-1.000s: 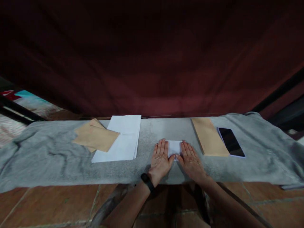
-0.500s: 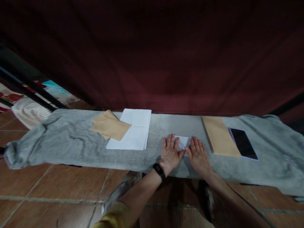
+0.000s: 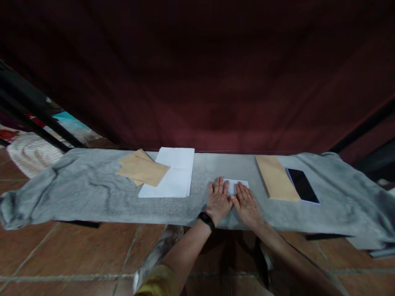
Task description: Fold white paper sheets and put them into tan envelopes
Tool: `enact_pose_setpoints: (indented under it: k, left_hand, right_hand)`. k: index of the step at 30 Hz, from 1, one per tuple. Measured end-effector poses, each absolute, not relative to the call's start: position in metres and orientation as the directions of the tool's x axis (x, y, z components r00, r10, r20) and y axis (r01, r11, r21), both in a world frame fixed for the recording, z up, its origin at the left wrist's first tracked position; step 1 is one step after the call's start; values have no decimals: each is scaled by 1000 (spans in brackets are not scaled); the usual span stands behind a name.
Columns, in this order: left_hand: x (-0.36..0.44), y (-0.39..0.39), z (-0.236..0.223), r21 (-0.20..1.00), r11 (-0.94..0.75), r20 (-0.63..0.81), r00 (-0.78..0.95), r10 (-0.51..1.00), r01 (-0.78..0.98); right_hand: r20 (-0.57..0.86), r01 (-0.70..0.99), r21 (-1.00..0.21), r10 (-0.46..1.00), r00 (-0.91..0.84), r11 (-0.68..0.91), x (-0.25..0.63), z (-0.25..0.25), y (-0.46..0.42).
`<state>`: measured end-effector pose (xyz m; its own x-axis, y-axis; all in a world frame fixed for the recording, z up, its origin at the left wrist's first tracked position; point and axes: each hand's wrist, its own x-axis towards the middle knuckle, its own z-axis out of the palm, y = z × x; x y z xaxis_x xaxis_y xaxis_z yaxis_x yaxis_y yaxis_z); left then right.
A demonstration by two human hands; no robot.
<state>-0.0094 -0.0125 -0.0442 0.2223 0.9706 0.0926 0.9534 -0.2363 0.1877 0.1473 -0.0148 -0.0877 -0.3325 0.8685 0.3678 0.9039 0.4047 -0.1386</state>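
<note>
A small folded piece of white paper (image 3: 233,186) lies on the grey cloth (image 3: 197,213), partly covered by both hands. My left hand (image 3: 218,200), with a black band on the wrist, rests flat on the paper's left part, fingers stretched out. On its near right part lies my right hand (image 3: 247,205), also flat with the fingers extended. The two thumbs meet or nearly meet at the paper's near side. How the covered part is folded cannot be seen.
Left of my hands lies a stack of white sheets (image 3: 175,176), with several brown envelopes (image 3: 145,168) overlapping it. To the right are a stack of brown paper (image 3: 276,179) and a phone (image 3: 304,187). A dark red curtain (image 3: 216,102) hangs behind.
My right hand has slid left over the paper, closer to my left hand, uncovering the paper's far right corner. The whole view has shifted slightly.
</note>
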Motion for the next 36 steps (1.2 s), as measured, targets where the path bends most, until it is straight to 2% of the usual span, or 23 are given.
enact_pose_setpoints:
  k: [12,18,20,25,29,36]
  left_hand:
    - [-18,-15,-43,104,-168,161,150,975,980]
    - [-13,-9,-34,49,-97,153,88,984,994]
    - [-7,-6,-29,23,-121,162,116,980,992]
    - [15,0,-32,30,-352,114,347,931,935]
    - [23,1,-46,51,-339,121,332,936,939]
    - [17,4,-53,68,-311,99,304,948,948]
  right_hand:
    - [480,953,-102,853,-204,286,154,-89,-17]
    - [462,957,-152,874,-151,246,147,-87,-17]
    - [429,960,-172,894,-131,223,145,-86,-16]
    - [355,964,-159,924,-145,213,147,-81,-14]
    - [335,958,-148,923,-187,247,157,-75,-13]
    - [291,933,-267,943,-163,243,160,-55,3]
